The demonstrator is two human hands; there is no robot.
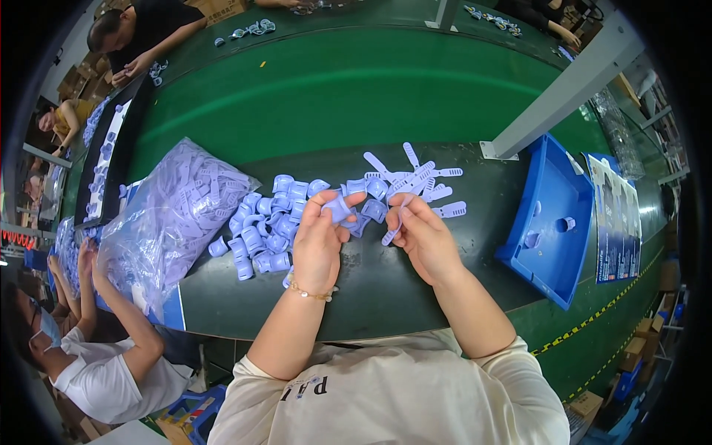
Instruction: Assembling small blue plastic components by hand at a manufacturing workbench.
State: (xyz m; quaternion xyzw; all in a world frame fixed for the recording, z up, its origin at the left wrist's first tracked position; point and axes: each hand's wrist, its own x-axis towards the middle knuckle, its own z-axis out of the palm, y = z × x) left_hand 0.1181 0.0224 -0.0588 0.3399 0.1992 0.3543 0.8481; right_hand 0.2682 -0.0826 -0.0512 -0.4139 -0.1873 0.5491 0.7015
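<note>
My left hand (319, 248) is closed, its fingertips pinching a lavender curved plastic piece (339, 209). Close beside it, my right hand (426, 241) grips a lavender slotted plastic strap (391, 235), one end sticking out below the fingers. The two held parts are apart, with a small gap between them. Just beyond and left of my left hand lies a heap of similar lavender curved pieces (254, 239). Several loose slotted straps (411, 182) lie fanned out beyond my right hand.
A clear plastic bag (185, 196) full of straps stands left of the heap. On the right, a blue tray (552, 196) holds a few pieces, near printed sheets (619, 215). A grey metal post (564, 89) rises by the green belt (334, 89). A co-worker (119, 371) sits at left.
</note>
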